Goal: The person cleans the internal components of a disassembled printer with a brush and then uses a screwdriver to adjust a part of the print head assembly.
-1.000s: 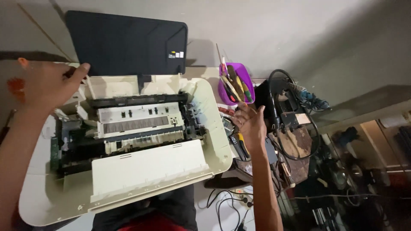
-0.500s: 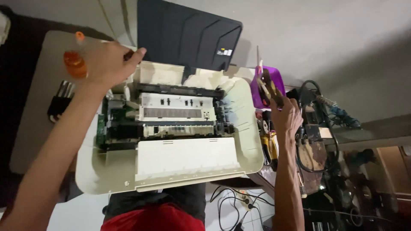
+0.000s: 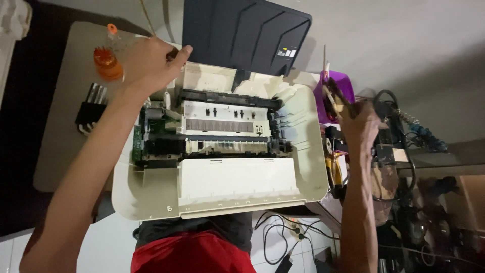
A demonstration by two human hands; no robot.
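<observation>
My left hand (image 3: 146, 65) is gripping the opened printer's (image 3: 222, 146) back corner. My right hand (image 3: 359, 124) is reaching, fingers curled, into the purple tub (image 3: 343, 81) of tools; its grip I cannot tell.

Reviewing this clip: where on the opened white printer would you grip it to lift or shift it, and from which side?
Probably by the printer's two short ends, one hand low under each. The shell is wide and shallow, its top is off, and the exposed mechanism in the middle offers no safe hold. The left hand already rests at the far left corner; the right hand is off to the right among tools.
</observation>
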